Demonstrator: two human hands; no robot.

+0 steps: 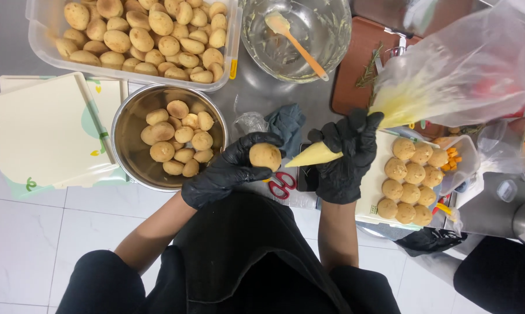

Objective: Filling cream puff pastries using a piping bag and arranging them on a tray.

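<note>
Pastry puff (265, 156): held above the bench (256, 87) edge, in front of the person
Left hand (230, 168): black-gloved, grip closed round the puff
Right hand (346, 154): black-gloved, grip closed on the piping bag (448, 75), tip touching the puff
Steel bowl (128, 136): left, holds more puffs
Scissors (283, 183): red-handled, below the hands

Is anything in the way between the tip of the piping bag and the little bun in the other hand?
Nothing visible. The left hand holds the round bun up, and the piping bag in the right hand points its tip straight at the bun's side, with nothing between them.
</note>
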